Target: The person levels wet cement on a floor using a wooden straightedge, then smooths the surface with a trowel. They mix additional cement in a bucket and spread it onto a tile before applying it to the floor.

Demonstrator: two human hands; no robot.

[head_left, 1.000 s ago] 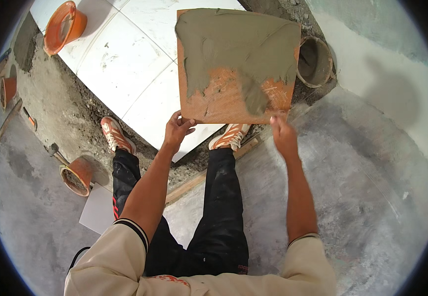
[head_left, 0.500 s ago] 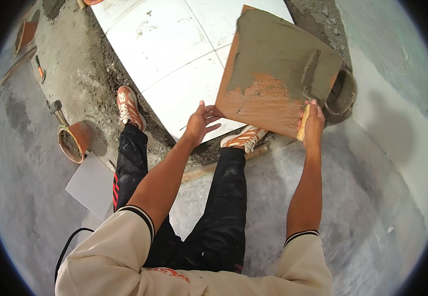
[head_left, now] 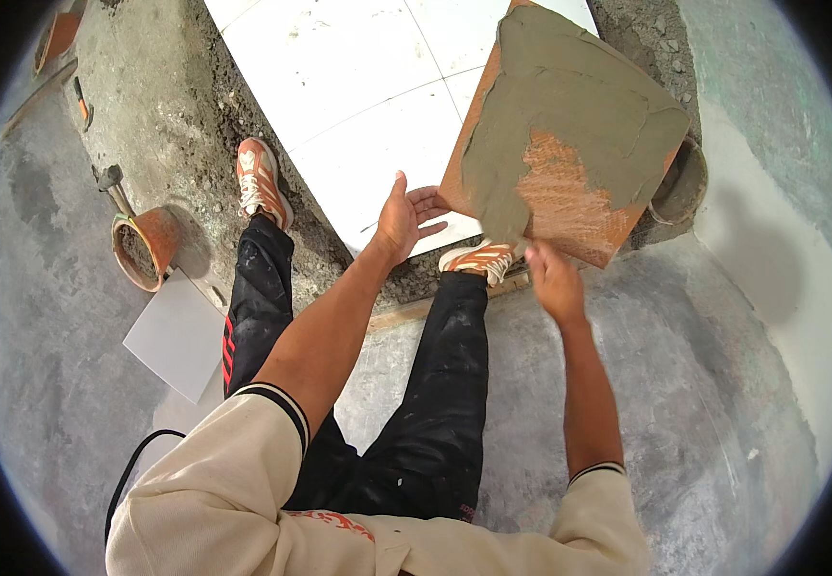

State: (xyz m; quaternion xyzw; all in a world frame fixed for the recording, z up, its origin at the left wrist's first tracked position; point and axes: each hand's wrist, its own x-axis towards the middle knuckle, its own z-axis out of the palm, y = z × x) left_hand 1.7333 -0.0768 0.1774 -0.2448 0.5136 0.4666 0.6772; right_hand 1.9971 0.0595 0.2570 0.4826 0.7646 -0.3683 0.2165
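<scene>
A square orange-brown tile (head_left: 567, 178), back side up, wears a thick layer of grey-green mortar (head_left: 589, 91), with a bare patch toward its near side. My left hand (head_left: 406, 219) is at its left corner, fingers stretched apart and fingertips at the edge; whether they bear its weight I cannot tell. Below the tile's near edge my right hand (head_left: 557, 283) is closed around a trowel, whose blade (head_left: 507, 226) is smeared by motion and coated in mortar. The wooden handle is mostly hidden in my fist.
White laid tiles (head_left: 368, 125) spread beneath and left of the mortared one. A dark bucket (head_left: 680, 182) stands partly under its right side by the wall. At left are an orange pot (head_left: 152, 245), a hammer (head_left: 116, 189), a loose white tile (head_left: 178, 331) and an orange-handled tool (head_left: 81, 103).
My right hand has swept the trowel leftward and nearer along the tile. Mortar now covers more of its left side. The ridge of mortar at right is flattened.
</scene>
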